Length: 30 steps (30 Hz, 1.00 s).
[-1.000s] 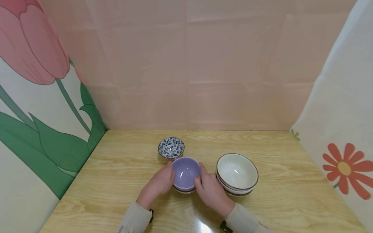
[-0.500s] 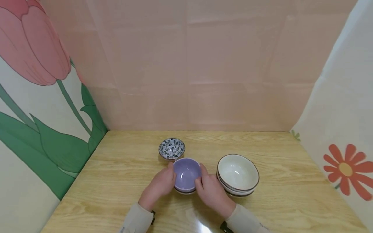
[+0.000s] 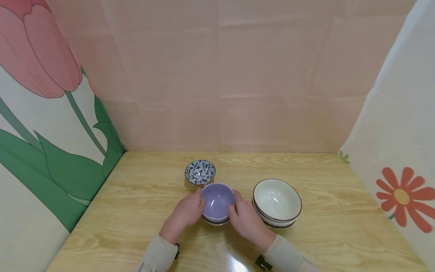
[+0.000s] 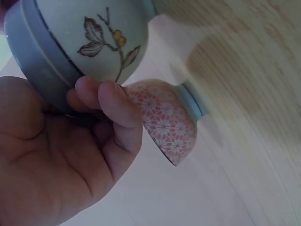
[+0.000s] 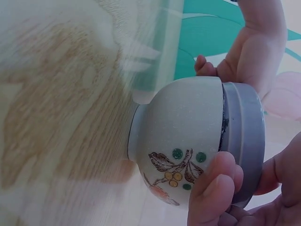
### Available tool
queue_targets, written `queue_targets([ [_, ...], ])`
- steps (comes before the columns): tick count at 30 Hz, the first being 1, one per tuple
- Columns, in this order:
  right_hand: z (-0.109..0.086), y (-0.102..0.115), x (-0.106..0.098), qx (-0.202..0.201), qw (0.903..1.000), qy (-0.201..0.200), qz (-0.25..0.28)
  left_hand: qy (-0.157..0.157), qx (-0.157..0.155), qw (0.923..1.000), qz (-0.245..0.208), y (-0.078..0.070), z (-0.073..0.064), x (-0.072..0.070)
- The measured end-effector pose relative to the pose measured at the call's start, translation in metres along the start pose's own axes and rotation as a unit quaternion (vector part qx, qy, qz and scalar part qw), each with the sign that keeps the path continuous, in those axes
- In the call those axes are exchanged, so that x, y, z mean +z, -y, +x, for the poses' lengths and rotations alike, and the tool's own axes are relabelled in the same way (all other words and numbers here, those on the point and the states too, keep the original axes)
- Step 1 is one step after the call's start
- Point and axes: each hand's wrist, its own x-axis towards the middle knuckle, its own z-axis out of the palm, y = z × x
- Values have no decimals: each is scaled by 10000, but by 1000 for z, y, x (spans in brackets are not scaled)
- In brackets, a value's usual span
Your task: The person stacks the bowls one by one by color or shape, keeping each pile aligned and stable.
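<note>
A purple bowl (image 3: 217, 202) sits nested in a white bowl (image 5: 183, 122) that has a leaf-and-berry pattern. My left hand (image 3: 187, 211) grips the left side of this pair, thumb near the rim and fingers curled underneath in the left wrist view. From the right, my right hand (image 3: 248, 219) holds it too, its fingertips over the white bowl's wall and the purple bowl's outer rim band. In the right wrist view the white bowl's foot is right at the wooden tabletop. Just behind stands a small bowl (image 3: 199, 172), leaf-patterned inside and pink-flowered outside.
A stack of cream bowls (image 3: 276, 200) with dark brown rims stands close to the right hand. The wooden table (image 3: 119, 211) ends at a pink cloth backdrop (image 3: 217, 75). Flower-printed cloths hang along the left and right sides.
</note>
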Motion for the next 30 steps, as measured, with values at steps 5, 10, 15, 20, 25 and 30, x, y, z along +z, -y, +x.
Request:
queue_targets([
  [5, 1, -1, -2, 27, 10000, 32, 41, -94, 74, 9999, 63, 2, 2, 2],
  [10, 2, -1, -5, 3, 10000, 52, 59, -243, 198, 9995, 22, 2, 3, 3],
  [15, 3, -1, -7, 28, 9999, 96, 88, -287, 232, 9992, -138, 2, 4, 2],
  [20, 2, -2, -7, 35, 9999, 96, 81, -219, 274, 9990, -285, 5, 5, -1],
  [25, -2, -1, -6, -18, 9998, 150, 92, -271, 301, 9981, -472, 10, 7, -4],
  [30, -6, 0, -4, 28, 9996, 236, 154, -631, 63, 9965, -550, 18, 13, -13],
])
